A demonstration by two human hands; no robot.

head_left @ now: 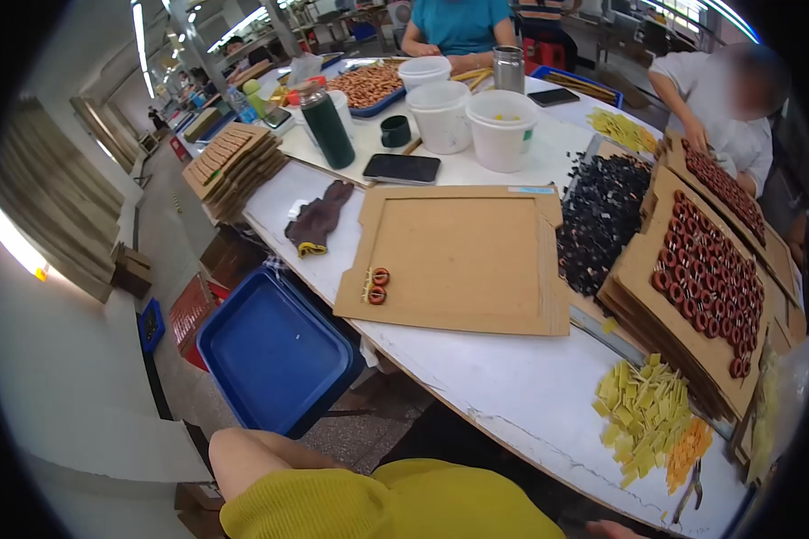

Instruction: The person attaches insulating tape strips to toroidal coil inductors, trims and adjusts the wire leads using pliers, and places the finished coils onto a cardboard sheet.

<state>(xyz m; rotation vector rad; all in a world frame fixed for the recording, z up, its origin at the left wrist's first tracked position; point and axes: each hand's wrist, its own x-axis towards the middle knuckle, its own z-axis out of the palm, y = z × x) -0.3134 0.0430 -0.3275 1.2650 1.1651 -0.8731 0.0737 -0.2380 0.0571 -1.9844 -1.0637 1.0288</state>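
Two rings (379,286) sit on the board (458,260). Right of it are yellow bits (641,413) and the right hand (613,529); I can't tell either hand's grip.

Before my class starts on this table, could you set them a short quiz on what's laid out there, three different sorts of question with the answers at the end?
1. How many red rings lie on the flat cardboard tray in the middle of the table?
2. Which heap lies right beside the orange pieces?
A) black pieces
B) yellow pieces
C) red rings
3. True or false: the brown glove lies inside the blue tray.

Key
1. Two.
2. B.
3. False; the brown glove lies on the table, to the left of the flat cardboard tray in the picture.
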